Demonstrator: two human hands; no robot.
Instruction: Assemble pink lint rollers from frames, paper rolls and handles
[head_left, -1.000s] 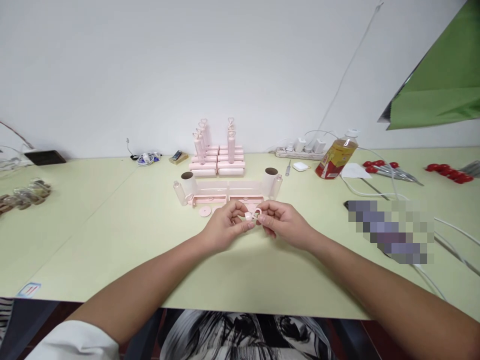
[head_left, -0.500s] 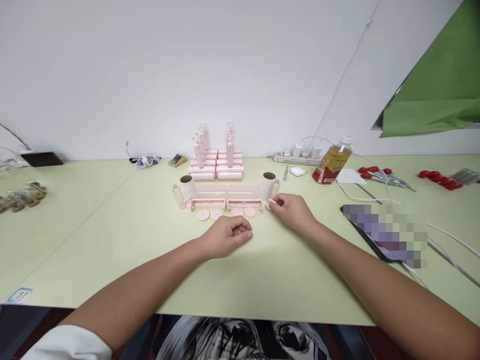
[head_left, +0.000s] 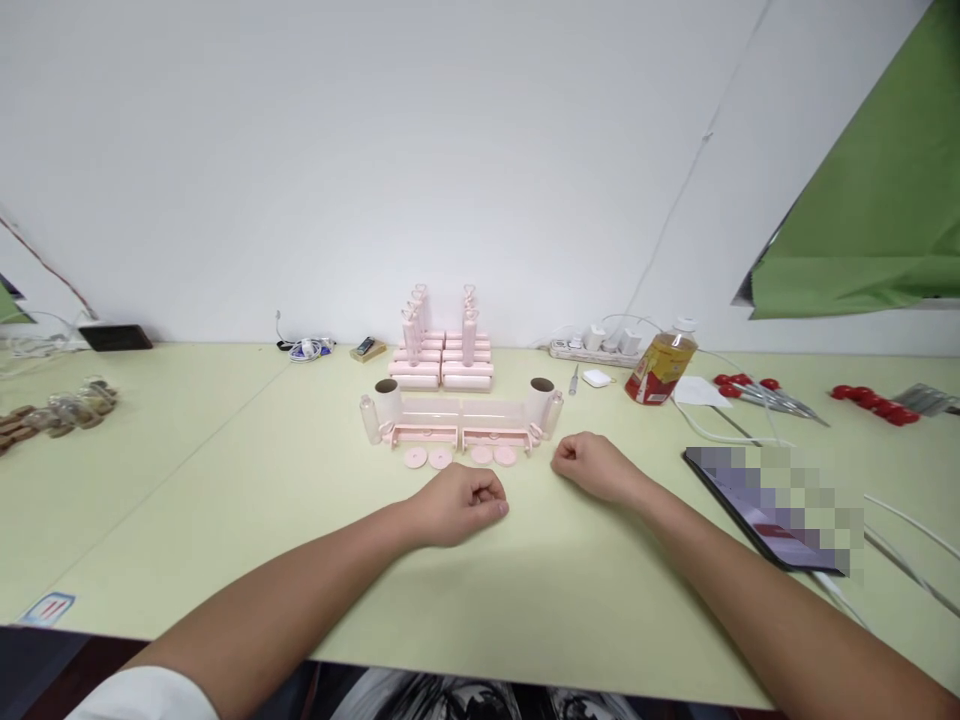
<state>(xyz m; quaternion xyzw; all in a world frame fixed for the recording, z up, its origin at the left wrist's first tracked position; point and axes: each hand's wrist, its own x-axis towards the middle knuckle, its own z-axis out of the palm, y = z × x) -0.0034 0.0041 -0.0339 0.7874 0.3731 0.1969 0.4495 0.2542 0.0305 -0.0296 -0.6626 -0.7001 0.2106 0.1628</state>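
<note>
My left hand (head_left: 459, 505) rests on the table with its fingers curled in and nothing visible in them. It lies just in front of the flat pink discs (head_left: 440, 457). My right hand (head_left: 592, 465) is also closed, to the right of two more pink discs (head_left: 493, 455), and touches no part. Behind the discs stand two pink open housings (head_left: 424, 436), with clear pinkish covers (head_left: 492, 412) behind them. A white paper roll (head_left: 388, 402) and a small clear bottle (head_left: 370, 420) stand at the left; another roll (head_left: 538, 405) and bottle (head_left: 553, 415) flank the right. A small pink piece (head_left: 535, 431) lies beside the right housing.
Pink assembled units (head_left: 467, 376) and upright bottles are grouped near the wall. At right are a power strip (head_left: 592, 352), a drink bottle (head_left: 661, 365), red-handled tools (head_left: 750, 388), cables and a phone (head_left: 772, 515). Wrapped brown items (head_left: 67, 410) lie far left.
My right hand has let go of the small pink piece near the right housing and drawn back toward me and rightward. My left hand keeps nearly the same place. The view has tilted up slightly.
</note>
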